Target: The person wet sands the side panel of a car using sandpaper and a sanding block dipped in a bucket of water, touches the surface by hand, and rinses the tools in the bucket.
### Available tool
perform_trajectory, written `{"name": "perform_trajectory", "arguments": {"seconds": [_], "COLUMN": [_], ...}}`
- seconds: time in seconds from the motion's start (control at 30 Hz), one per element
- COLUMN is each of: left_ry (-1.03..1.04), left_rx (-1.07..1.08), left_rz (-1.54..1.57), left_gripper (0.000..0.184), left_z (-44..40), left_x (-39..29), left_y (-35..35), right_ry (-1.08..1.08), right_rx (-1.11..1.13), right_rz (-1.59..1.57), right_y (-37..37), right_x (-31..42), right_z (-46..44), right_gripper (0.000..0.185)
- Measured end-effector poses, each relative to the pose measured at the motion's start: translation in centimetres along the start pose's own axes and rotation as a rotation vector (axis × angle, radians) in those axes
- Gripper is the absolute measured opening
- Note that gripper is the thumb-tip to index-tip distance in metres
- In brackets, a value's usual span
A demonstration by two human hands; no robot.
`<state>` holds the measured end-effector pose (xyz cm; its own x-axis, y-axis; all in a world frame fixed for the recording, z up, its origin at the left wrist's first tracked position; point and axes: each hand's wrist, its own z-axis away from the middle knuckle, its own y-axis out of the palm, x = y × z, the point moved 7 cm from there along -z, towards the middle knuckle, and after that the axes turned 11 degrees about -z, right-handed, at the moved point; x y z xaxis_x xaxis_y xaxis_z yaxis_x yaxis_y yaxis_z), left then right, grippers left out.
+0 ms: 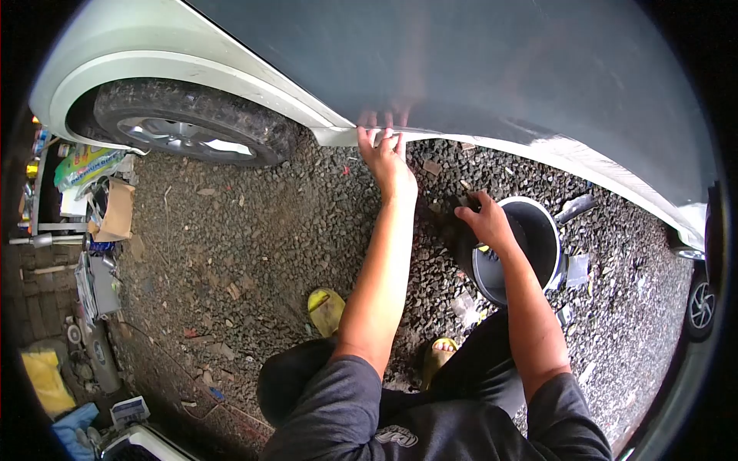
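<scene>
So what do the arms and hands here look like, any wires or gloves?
They are a person's: the left hand and right hand show no gloves, and no cables run along the forearms. The left sleeve and right sleeve are short and dark grey, part of a shirt with a pale print I can't read.

Your right forearm (pixel 530 296) covers part of the bucket (pixel 542 242), leaving its contents incompletely seen; a yellow item (pixel 484 248) beside it is too small to identify. Whether your right hand (pixel 486 220) grips anything cannot be told. The wheel (pixel 196 115) is hidden at its top behind the fender (pixel 146 67); the upper edge crops the dark car panel (pixel 477 61).
</scene>
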<state>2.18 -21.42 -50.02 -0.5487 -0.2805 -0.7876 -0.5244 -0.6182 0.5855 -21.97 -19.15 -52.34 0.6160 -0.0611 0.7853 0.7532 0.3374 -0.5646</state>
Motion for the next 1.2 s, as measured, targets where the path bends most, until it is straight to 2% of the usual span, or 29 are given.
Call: {"name": "perform_trajectory", "arguments": {"seconds": [0.1,0.2,0.33,0.4,0.47,0.5,0.53,0.6,0.63,0.67,0.73,0.8,0.87,0.9,0.93,0.97,1.0,1.07,1.13,1.2], "left_ry": [-0.012,-0.021,-0.03,-0.031,-0.038,-0.044,-0.051,-0.054,-0.055,-0.056,-0.05,-0.084,-0.109,-0.116,-0.125,-0.134,-0.146,-0.162,-0.151,-0.102], "left_rx": [0.004,0.025,0.087,0.063,0.024,-0.006,-0.037,-0.006,0.007,0.024,0.053,0.024,0.001,0.036,0.03,0.023,0.017,-0.017,-0.033,-0.177], "left_rz": [-0.017,-0.026,-0.029,-0.01,0.002,0.006,0.009,0.06,0.086,0.089,0.103,0.092,0.095,0.127,0.131,0.134,0.138,0.087,0.023,-0.105], "left_gripper": [0.083,0.085,0.085,0.085,0.085,0.086,0.086,0.087,0.087,0.087,0.086,0.085,0.085,0.087,0.087,0.088,0.089,0.085,0.081,0.065], "left_z": [-0.4,-0.9,-0.7,-0.3,-0.1,0.0,0.1,-0.3,-0.5,-0.4,-0.3,0.0,0.3,-0.3,-0.2,-0.2,-0.1,0.7,1.8,3.5], "left_x": [0.5,0.7,0.1,-0.2,-0.3,-0.3,-0.2,-0.2,-0.2,-0.4,-1.0,-0.8,-1.4,-0.7,-0.5,-0.5,-0.6,-0.8,-1.1,0.9], "left_y": [-0.2,-0.3,0.4,0.5,0.5,0.4,0.2,0.5,0.5,0.6,1.0,0.8,0.7,0.4,0.1,0.0,-0.2,-1.2,-2.4,-4.2], "right_ry": [-0.021,0.061,0.128,0.137,0.225,0.227,0.372,0.53,0.667,0.463,0.365,0.257,0.284,0.272,0.013,-0.004,-0.007,0.176,0.009,-0.082], "right_rx": [-0.011,0.063,0.135,0.148,0.338,0.446,0.52,0.606,0.611,0.611,0.492,0.276,0.281,0.288,0.5,0.497,0.511,0.525,0.299,0.234], "right_rz": [-0.011,-0.108,-0.385,-0.409,-0.464,-0.425,-0.502,-0.464,-0.288,0.127,0.457,0.672,0.662,0.687,0.765,0.811,0.835,0.683,0.698,0.732], "right_y": [-0.1,-0.1,-0.8,-1.9,-3.1,-3.4,-3.9,-4.0,-3.9,-2.5,-1.5,0.7,3.0,3.9,7.3,7.2,4.9,2.9,-0.8,-4.4], "right_x": [-0.1,-1.2,-2.1,-1.7,-0.5,-2.6,-2.1,-4.2,-5.7,-13.4,-14.6,-18.4,-21.4,-30.4,-37.2,-36.5,-31.6,-19.6,-14.0,-8.4], "right_z": [0.0,-0.4,-0.5,0.0,0.9,0.4,1.8,2.9,3.2,0.4,0.2,0.1,0.1,-1.8,-3.3,-3.3,-2.5,-0.7,0.3,1.2], "right_gripper": [0.06,0.063,0.062,0.062,0.054,0.035,0.033,0.034,0.04,0.056,0.067,0.067,0.07,0.07,0.061,0.049,0.049,0.034,0.026,0.027]}}
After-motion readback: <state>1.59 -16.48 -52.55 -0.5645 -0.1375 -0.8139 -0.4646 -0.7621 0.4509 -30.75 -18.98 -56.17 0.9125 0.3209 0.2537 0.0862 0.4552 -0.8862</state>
